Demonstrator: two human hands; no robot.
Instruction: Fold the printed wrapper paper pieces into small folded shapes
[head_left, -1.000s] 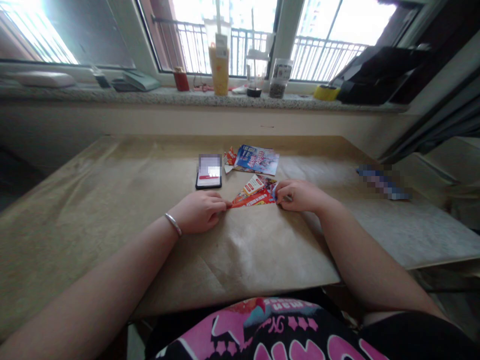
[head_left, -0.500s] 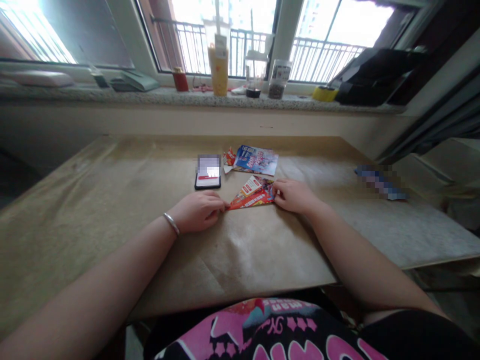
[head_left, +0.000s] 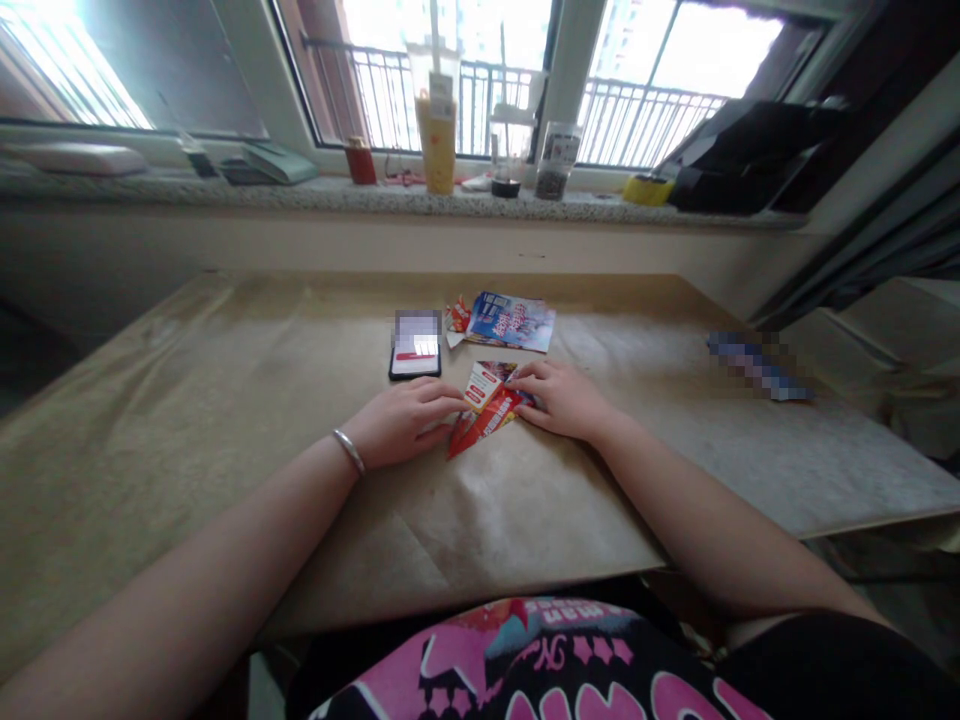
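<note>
A colourful printed sheet of paper (head_left: 495, 412), folded into a pointed triangle, lies on the table with its narrow red tip toward me and to the left. My left hand (head_left: 409, 418) wears a silver bangle; its fingers are stretched out and apart, their tips at the paper's left edge. On the right side, my right hand (head_left: 559, 398) has its fingertips over the paper's edge, with the thumb lower down, gripping that side. The fingertips cover part of the print there.
A phone (head_left: 415, 345) with a lit screen lies beyond my left hand. Behind the paper are a stack of printed leaflets (head_left: 514, 320) and a small folded red paper piece (head_left: 457, 316). On the windowsill (head_left: 390, 200) stand a tall yellow drink cup (head_left: 437, 145) and other containers.
The folded paper has turned, its red tip swinging down toward me. My right hand has moved left over its edge; my left hand has left the tip for the left edge.
</note>
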